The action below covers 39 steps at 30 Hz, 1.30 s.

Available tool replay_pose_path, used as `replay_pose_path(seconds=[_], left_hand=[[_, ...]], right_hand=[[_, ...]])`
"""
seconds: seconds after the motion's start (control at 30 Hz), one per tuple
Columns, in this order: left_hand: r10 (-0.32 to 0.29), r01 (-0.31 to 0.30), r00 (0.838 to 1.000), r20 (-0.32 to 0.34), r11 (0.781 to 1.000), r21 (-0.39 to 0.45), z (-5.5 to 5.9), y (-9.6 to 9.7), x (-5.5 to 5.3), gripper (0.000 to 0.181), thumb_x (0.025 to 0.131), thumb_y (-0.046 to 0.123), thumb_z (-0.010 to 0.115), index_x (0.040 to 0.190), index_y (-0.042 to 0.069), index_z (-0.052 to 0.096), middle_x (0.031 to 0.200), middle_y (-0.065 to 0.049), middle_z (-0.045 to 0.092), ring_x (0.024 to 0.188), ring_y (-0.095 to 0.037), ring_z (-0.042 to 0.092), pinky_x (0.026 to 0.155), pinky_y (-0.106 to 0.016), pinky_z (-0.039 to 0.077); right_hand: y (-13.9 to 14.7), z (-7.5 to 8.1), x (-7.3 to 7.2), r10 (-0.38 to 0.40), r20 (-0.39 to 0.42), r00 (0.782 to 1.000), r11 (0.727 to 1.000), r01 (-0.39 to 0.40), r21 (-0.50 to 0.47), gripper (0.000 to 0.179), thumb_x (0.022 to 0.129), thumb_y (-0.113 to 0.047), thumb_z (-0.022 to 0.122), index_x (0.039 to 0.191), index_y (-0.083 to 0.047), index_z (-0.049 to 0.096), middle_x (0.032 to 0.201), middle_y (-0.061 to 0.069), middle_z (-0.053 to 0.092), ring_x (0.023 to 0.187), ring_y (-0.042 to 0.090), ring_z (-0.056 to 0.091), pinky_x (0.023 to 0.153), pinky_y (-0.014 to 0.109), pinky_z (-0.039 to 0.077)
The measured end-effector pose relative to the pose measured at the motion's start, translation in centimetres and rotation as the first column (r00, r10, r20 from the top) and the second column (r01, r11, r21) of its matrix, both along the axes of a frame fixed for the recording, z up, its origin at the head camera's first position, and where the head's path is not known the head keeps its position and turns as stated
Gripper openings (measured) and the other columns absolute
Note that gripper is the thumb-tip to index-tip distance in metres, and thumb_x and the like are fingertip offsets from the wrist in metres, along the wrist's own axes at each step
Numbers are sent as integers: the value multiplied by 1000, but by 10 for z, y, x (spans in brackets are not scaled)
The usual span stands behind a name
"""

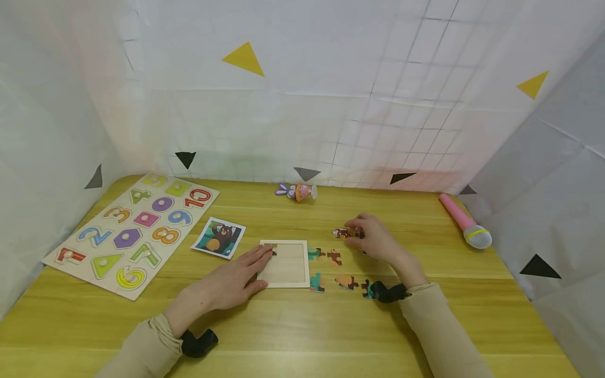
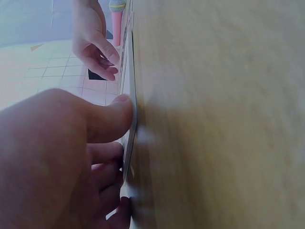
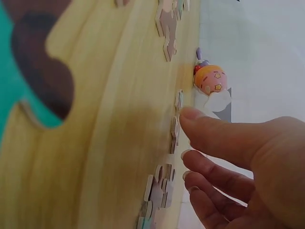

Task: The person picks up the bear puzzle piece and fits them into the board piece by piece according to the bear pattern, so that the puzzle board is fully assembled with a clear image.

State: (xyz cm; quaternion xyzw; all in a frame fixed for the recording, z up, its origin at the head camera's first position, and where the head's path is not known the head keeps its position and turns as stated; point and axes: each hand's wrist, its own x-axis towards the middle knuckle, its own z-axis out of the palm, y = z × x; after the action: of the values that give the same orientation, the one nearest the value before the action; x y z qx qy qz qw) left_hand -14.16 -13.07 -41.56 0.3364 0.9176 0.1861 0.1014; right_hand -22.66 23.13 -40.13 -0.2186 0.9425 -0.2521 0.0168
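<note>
My left hand [image 1: 236, 275] rests on the left side of a square wooden puzzle tray [image 1: 308, 265], its fingers stretched over the upper left corner and its thumb at the lower left. Beside the fingertips, a small piece [image 1: 274, 250] shows in that corner. My right hand [image 1: 373, 239] hovers low at the brown bear pieces [image 1: 341, 233], thumb and fingers apart; in the right wrist view the thumb tip is close to a flat piece [image 3: 175, 133]. Whether it touches is unclear. More jigsaw pieces [image 1: 334, 257] lie right of the tray, including an orange-and-brown one [image 1: 347, 282].
A bear picture card [image 1: 219, 238] lies left of the tray, next to a number-and-shape board [image 1: 127, 233]. A rabbit toy [image 1: 300, 192] lies near the back wall. On the far right is a pink toy microphone [image 1: 465, 220].
</note>
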Motion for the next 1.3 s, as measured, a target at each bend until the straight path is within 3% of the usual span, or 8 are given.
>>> replay_pose_path(seconds=[0.3, 0.5, 0.63, 0.87, 1.3], left_hand=[[1, -1, 1000, -1, 1000, -1, 0, 0, 0, 66, 105, 36, 49, 159, 5, 24, 167, -10, 18, 153, -31, 18, 120, -49, 26], [3, -3, 1000, 4, 1000, -1, 1, 1, 0, 67, 105, 36, 49, 159, 5, 24, 167, -10, 18, 153, -31, 18, 120, -49, 26], [5, -5, 1000, 9, 1000, 0, 1, 1, 1, 67, 105, 36, 49, 159, 6, 24, 167, -9, 18, 153, -31, 18, 121, -50, 26], [4, -4, 1000, 8, 1000, 2, 0, 0, 1, 66, 105, 35, 49, 159, 5, 24, 167, -9, 18, 153, -31, 18, 121, -49, 26], [6, -6, 1000, 4, 1000, 4, -1, 0, 0, 66, 105, 35, 50, 159, 5, 24, 167, -9, 18, 153, -31, 18, 120, -49, 26]], right_hand=[[-1, 0, 2, 42, -55, 998, 998, -39, 56, 32, 92, -10, 72, 121, 3, 69, 99, 15, 58, 86, 27, 46, 73, 36, 36], [-2, -1, 3, 49, -66, 997, 997, -45, 58, 21, 91, -8, 73, 110, 0, 73, 94, 13, 55, 86, 26, 42, 74, 36, 32], [-2, -1, 2, 46, -50, 998, 998, -43, 52, 16, 90, -8, 74, 104, -2, 74, 93, 11, 57, 85, 25, 45, 74, 35, 35], [-2, 0, 1, 47, -1, 999, 997, -47, 55, 20, 90, -13, 75, 107, -4, 74, 92, 8, 59, 81, 22, 51, 71, 32, 41], [-6, -1, 2, 65, -31, 997, 995, -63, 78, 16, 88, -12, 76, 100, -2, 74, 95, 9, 64, 88, 23, 61, 81, 41, 53]])
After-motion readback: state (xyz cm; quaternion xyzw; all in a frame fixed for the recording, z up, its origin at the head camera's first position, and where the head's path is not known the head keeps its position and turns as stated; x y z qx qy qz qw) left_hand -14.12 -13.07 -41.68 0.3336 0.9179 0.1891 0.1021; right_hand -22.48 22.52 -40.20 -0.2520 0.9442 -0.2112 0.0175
